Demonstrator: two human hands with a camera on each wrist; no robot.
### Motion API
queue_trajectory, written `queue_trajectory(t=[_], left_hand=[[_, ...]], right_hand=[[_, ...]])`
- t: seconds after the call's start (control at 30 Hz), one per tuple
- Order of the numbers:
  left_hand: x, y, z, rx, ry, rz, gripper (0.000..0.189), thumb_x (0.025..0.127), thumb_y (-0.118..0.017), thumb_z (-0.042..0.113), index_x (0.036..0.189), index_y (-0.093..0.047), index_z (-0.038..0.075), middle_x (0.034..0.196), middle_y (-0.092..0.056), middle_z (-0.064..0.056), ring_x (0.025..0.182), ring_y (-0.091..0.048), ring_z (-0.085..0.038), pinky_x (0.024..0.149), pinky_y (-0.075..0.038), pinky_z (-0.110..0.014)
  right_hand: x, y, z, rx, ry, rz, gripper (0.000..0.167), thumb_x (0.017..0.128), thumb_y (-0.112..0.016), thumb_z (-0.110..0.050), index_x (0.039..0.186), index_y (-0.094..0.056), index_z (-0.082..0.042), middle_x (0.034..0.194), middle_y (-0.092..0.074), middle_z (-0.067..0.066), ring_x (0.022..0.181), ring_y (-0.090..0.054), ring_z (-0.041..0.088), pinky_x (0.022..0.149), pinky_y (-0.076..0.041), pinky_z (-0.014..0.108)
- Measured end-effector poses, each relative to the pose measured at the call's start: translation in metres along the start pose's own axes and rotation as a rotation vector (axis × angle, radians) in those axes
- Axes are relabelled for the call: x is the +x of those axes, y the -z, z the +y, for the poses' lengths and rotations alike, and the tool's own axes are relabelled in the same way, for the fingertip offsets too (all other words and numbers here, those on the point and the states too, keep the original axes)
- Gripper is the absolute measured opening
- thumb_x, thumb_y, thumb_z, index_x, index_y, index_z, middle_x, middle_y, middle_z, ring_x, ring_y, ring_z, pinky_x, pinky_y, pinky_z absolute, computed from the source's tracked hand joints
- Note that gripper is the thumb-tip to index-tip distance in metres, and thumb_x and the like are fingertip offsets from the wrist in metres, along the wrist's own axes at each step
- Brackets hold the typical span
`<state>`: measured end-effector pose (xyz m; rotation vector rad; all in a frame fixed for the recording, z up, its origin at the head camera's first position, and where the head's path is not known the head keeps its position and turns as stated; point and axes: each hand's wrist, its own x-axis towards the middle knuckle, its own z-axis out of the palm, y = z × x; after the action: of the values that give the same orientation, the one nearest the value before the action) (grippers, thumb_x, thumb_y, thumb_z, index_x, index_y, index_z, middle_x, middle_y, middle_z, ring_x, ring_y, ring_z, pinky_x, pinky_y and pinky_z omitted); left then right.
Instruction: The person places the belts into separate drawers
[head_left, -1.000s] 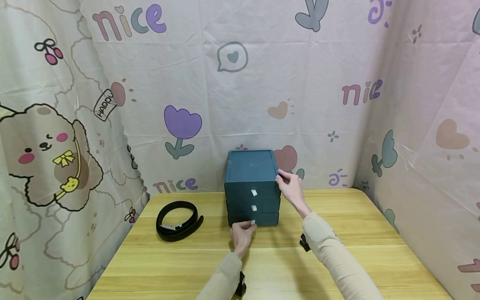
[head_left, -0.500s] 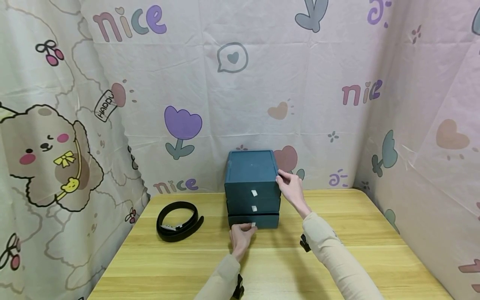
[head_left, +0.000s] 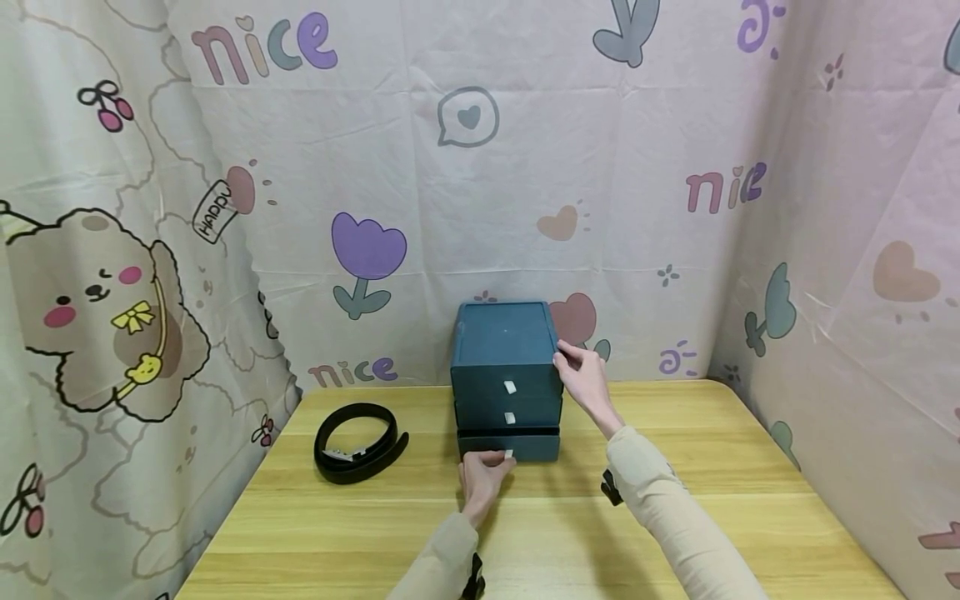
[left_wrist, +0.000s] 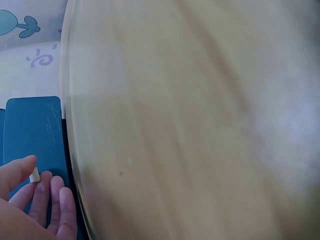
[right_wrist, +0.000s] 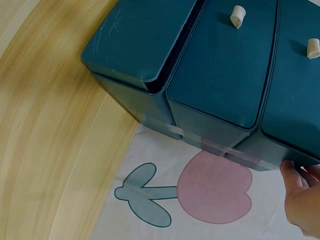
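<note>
A dark teal three-drawer box (head_left: 504, 333) stands at the back of the table, each drawer front bearing a small white pull tab. Its bottom drawer (head_left: 536, 448) is slid a little way out, and a dark gap shows above its front. My left hand (head_left: 482, 483) pinches that drawer's white tab (left_wrist: 34, 175) between thumb and fingers. At the box's upper right edge, my right hand (head_left: 585, 379) holds the side with thumb and fingertips. In the right wrist view the two upper drawers (right_wrist: 225, 65) sit flush beside the protruding one.
A coiled black belt (head_left: 352, 478) with a metal buckle lies on the wooden table (head_left: 360, 542), left of the box. A printed curtain (head_left: 487, 183) hangs close behind the box and along both sides.
The bottom drawer has come out toward me, widening the gap over its front, with my left hand moving back along with it. My right hand stays at the box's edge.
</note>
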<state>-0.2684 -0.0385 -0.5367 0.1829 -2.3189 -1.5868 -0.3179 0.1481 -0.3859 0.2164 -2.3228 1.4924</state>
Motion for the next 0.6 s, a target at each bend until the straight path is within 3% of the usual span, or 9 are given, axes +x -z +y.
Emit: queue_trajectory(t=[0.6], left_hand=[[-0.0035, 0.0065, -0.0001, -0.014, 0.036, -0.051, 0.011, 0.075, -0.088, 0.016, 0.083, -0.083, 0.01, 0.083, -0.078, -0.005, 0.094, -0.059, -0.025, 0.078, -0.048, -0.038]], right_hand=[[-0.0005, 0.0001, -0.0004, 0.01, -0.004, -0.003, 0.042, 0.102, -0.058, -0.018, 0.141, -0.057, -0.002, 0.141, -0.061, 0.019, 0.122, -0.065, 0.033, 0.102, -0.053, 0.045]])
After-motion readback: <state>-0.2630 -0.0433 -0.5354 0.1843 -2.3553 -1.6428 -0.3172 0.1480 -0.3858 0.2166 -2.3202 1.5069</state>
